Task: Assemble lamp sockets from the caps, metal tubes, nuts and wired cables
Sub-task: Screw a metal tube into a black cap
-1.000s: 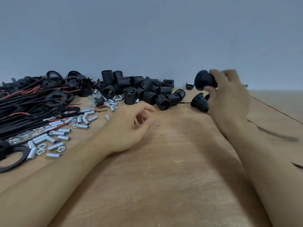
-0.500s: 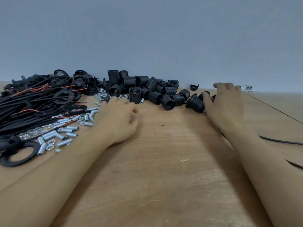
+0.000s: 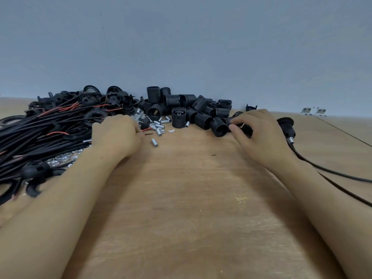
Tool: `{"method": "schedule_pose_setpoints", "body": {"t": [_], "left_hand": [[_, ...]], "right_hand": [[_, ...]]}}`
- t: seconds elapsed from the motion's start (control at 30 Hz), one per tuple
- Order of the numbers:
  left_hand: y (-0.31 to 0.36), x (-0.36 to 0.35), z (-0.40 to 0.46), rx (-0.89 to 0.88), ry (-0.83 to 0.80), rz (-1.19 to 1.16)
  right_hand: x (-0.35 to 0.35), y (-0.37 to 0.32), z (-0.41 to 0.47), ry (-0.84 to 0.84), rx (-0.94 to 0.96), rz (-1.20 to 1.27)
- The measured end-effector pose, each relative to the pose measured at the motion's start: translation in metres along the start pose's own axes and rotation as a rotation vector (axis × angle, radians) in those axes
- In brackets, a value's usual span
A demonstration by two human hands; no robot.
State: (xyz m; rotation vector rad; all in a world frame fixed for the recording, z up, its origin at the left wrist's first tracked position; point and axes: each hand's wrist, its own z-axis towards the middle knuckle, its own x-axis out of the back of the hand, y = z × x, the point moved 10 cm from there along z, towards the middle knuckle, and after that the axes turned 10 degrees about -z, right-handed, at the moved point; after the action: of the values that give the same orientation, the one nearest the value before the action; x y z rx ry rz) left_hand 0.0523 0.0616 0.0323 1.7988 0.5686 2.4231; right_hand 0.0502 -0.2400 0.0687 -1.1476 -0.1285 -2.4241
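Note:
My right hand [image 3: 261,135] reaches into the pile of black threaded socket bodies [image 3: 181,109], thumb and fingers pinching one socket body [image 3: 228,121] at the pile's right end. Just right of that hand lies an assembled socket [image 3: 286,126], its black cable [image 3: 322,171] trailing off to the right. My left hand [image 3: 116,135] rests back-up over the metal tubes [image 3: 159,126] and the wired cables [image 3: 40,133]; its fingertips are hidden. A red wire end and a black cap [image 3: 145,121] lie beside its fingers. Nuts [image 3: 60,158] lie by my left wrist.
The wooden table [image 3: 191,198] meets a grey wall behind the piles. One loose tube [image 3: 154,142] lies apart near the middle. A round black cap [image 3: 36,170] sits at the near left among rings. Small metal brackets [image 3: 313,111] lie far right.
My right hand has set the assembled socket down on the right and moved left onto the socket bodies. My left hand has reached forward onto the tubes and cables.

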Motion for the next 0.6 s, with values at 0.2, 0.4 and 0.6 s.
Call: {"method": "schedule_pose_setpoints", "body": {"t": [0.2,0.4,0.6], "left_hand": [[0.006,-0.001,0.002,-0.068,-0.029,-0.007],[-0.005,-0.004,0.008,-0.058,-0.045,-0.056],[0.04,-0.002,-0.007,-0.287,0.001,-0.232]], "right_hand": [[0.001,-0.008,-0.002,-0.003,0.008,0.049],[0.001,-0.019,-0.005,-0.035,0.035,0.091],[0.008,-0.02,-0.008,-0.004,0.03,0.122]]}}
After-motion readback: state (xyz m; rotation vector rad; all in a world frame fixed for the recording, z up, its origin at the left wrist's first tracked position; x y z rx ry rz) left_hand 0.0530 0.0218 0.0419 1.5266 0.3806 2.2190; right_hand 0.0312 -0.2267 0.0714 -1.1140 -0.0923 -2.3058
